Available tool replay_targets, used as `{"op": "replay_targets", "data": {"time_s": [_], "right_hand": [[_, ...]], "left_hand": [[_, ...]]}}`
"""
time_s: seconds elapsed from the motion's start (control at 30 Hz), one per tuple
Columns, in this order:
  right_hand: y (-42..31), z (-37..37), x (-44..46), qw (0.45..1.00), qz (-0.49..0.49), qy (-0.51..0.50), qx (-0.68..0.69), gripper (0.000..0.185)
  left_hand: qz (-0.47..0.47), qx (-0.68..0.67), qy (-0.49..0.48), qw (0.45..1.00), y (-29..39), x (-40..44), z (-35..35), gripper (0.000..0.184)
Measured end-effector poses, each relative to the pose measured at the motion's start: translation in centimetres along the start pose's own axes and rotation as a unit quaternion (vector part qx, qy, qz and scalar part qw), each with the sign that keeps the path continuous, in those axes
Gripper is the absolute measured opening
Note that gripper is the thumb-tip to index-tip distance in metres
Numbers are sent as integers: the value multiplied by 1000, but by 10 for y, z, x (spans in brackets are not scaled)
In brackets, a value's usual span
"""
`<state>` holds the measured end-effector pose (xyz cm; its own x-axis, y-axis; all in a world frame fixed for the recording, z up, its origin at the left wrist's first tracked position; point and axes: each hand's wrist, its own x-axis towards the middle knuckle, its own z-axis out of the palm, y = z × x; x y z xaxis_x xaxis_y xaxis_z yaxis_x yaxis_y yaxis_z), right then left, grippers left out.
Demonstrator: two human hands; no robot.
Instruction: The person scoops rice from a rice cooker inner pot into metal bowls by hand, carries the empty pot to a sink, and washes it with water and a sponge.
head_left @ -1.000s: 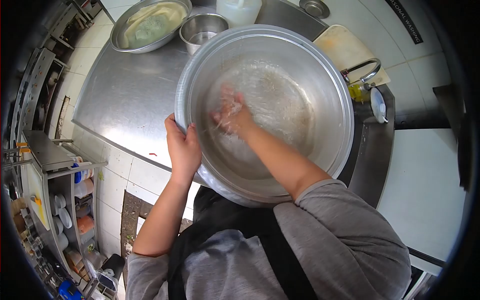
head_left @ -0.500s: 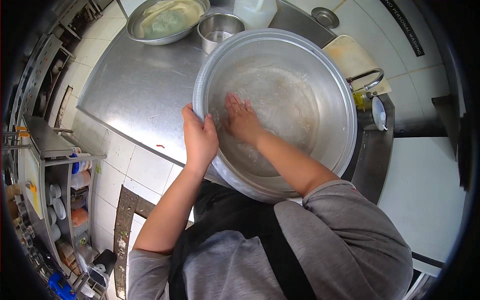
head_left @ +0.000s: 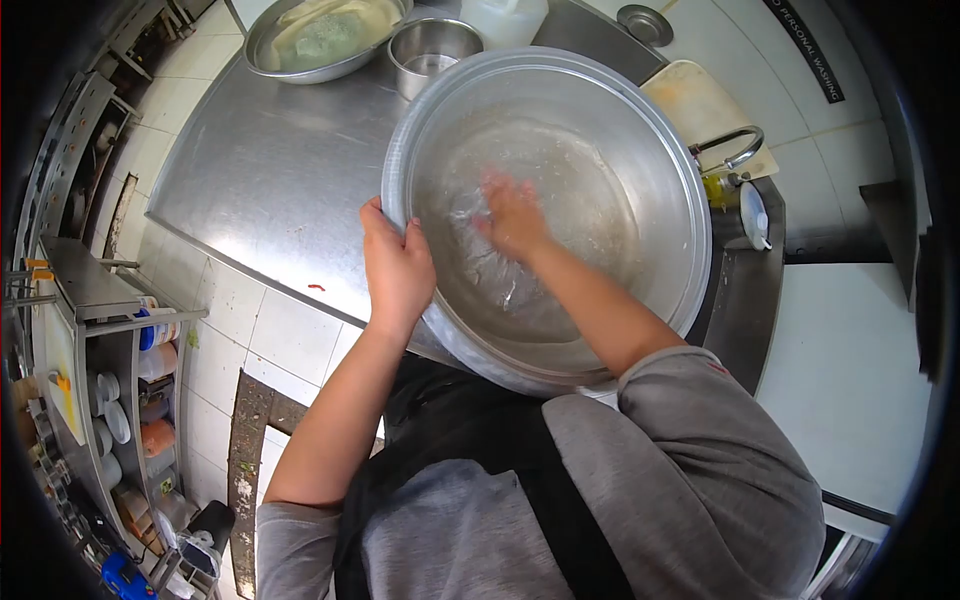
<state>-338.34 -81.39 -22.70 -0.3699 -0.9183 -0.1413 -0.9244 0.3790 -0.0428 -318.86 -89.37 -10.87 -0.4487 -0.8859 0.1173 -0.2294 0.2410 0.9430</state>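
A large metal basin (head_left: 660,240) with clear water in its bottom stands in front of me, close against my apron. My left hand (head_left: 397,262) grips the basin's left rim, thumb on the inside and fingers round the outer wall. Inside the basin, my right hand (head_left: 515,215) is in the water left of centre, its fingers spread and somewhat blurred, with nothing held. Ripples and splashes surround it.
Behind the basin are a small steel pot (head_left: 435,48), a bowl with cloth-like stuff in liquid (head_left: 330,35) and a white jug (head_left: 503,20). A cutting board (head_left: 705,105) and faucet (head_left: 735,145) are at right. A loaded shelf (head_left: 135,400) stands lower left.
Since a second ago the basin has shifted slightly right in view with my left hand on its rim. My right hand has moved right through the water, from the left side towards the middle.
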Motion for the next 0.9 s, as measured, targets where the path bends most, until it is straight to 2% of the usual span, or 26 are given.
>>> {"op": "replay_targets", "data": {"time_s": [0.07,0.1,0.17,0.2,0.27,0.33,0.37,0.43,0.47,0.53,0.57,0.63,0.67,0.73,0.8,0.87,0.9], "right_hand": [[44,-14,31,979,184,-66,58,76],[72,-26,34,947,285,-114,100,78],[130,-3,15,945,292,-68,134,82],[125,-3,4,944,294,-68,132,82],[102,6,-48,971,220,23,88,83],[51,-3,-83,984,141,-103,36,87],[29,-12,-84,984,141,-103,32,87],[-1,-23,-81,989,30,-145,5,85],[7,-20,-67,989,29,-145,4,85],[36,-11,-17,986,142,-82,26,86],[56,-13,-10,986,137,-86,28,86],[100,-20,-7,962,253,-81,64,87],[96,-14,-12,962,255,-78,65,87],[76,3,-44,983,174,-52,29,87],[26,3,-60,997,23,-70,-17,85],[-26,-8,-48,993,-42,-107,-6,82],[-32,-7,-38,993,-42,-108,-5,82]], "left_hand": [[8,-9,1,1000,3,1,0,32],[8,-10,-2,1000,3,1,0,32],[-1,-9,-3,1000,4,2,-1,32],[-2,-12,-5,1000,5,3,0,32],[-8,-13,-4,1000,4,2,0,33],[-1,-20,1,1000,-1,3,1,33],[10,-24,6,1000,-2,4,2,33],[6,-26,4,1000,-4,6,3,33],[2,-24,0,1000,-5,7,4,33],[-9,-30,-2,999,0,8,3,33],[-17,-36,-7,999,2,6,2,34],[-12,-11,-3,1000,2,5,1,34],[-5,9,-2,1000,2,7,2,34],[-17,-19,-7,1000,-1,8,3,35],[-33,-46,-15,998,-4,7,4,35],[24,-24,8,999,-5,7,5,35],[24,-23,8,999,-5,7,4,35]]}}
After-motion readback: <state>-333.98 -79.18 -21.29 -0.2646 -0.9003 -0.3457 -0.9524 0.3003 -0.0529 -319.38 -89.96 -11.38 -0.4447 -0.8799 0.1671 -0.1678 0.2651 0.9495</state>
